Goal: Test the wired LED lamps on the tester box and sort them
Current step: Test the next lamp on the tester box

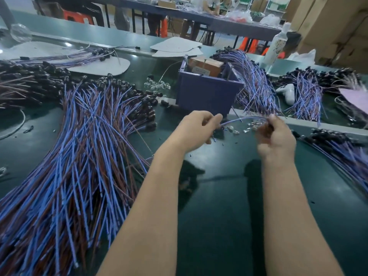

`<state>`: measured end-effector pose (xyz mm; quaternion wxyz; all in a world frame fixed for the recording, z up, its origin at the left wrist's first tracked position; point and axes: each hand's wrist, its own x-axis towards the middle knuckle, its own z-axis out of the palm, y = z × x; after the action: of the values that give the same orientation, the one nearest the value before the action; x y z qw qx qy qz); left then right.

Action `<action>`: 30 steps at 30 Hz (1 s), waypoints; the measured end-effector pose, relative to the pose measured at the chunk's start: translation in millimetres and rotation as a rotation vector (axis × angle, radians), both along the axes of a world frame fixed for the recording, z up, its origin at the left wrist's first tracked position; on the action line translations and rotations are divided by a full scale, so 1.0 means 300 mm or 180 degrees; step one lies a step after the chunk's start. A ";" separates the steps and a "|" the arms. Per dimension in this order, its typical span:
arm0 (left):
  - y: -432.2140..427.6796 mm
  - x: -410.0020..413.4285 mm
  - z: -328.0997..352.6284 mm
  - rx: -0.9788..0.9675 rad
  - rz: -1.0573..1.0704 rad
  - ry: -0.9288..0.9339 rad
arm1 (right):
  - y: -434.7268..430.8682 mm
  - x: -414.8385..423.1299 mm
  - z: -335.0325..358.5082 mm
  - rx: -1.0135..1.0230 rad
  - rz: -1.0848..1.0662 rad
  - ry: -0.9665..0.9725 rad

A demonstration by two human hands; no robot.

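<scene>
Left hand and right hand each pinch an end of one blue wired lamp; the blue tester box behind holds a brown carton.

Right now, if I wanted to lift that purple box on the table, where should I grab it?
Probably by the rim of the purple box, coming from its left: the top is open and the left and near walls are bare, while blue wires lean over its right side.
</scene>
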<state>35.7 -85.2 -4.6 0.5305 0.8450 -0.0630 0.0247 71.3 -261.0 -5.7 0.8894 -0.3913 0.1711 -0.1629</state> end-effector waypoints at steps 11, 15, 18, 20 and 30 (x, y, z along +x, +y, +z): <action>-0.225 0.032 -0.114 0.0144 0.0336 -0.0490 | 0.040 -0.049 -0.107 -0.1196 0.0879 -0.0294; -0.165 0.033 -0.116 0.0413 0.0137 -0.0494 | -0.011 -0.025 -0.112 -0.1069 -0.0031 -0.0155; -0.113 0.029 -0.106 0.0522 -0.0003 -0.0348 | -0.043 -0.020 -0.109 -0.0679 -0.0526 -0.0021; -0.101 0.030 -0.104 0.0517 -0.0084 -0.0276 | -0.044 -0.024 -0.101 -0.0325 -0.0416 0.0009; -0.130 0.045 -0.130 0.0638 0.0422 -0.0508 | 0.049 -0.029 -0.124 -0.1479 0.0549 -0.0387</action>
<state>49.1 -124.2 -43.8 0.4340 0.8914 -0.0511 0.1204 62.7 -246.3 -42.9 0.7948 -0.5879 0.0413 -0.1446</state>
